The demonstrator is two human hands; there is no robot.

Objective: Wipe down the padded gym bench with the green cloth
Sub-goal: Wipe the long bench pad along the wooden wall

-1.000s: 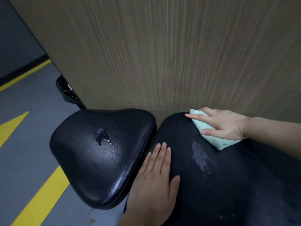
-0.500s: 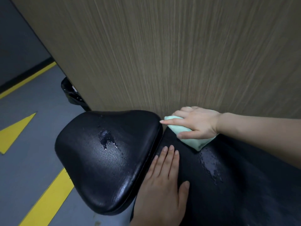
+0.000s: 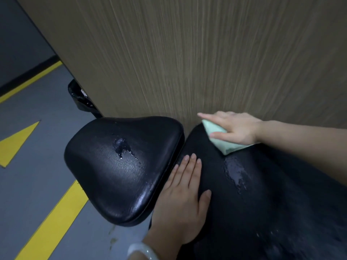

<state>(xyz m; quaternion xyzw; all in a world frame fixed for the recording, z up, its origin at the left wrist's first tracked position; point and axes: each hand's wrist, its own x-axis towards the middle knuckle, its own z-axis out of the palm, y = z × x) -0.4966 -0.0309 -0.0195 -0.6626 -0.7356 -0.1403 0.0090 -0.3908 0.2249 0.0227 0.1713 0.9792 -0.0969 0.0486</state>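
Two hands work: the right hand [image 3: 236,128], fingers flat, has slid the cloth [image 3: 221,140] back rightward along the bench's [image 3: 262,203] far edge; left hand [image 3: 183,196] stays spread. Both puddles [image 3: 234,171] remain unwiped.

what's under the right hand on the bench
A folded pale green cloth lies under the right hand, pressed flat onto the long black padded bench pad near its far edge. Cloth corners stick out; the middle of the cloth and the pad beneath it are hidden.
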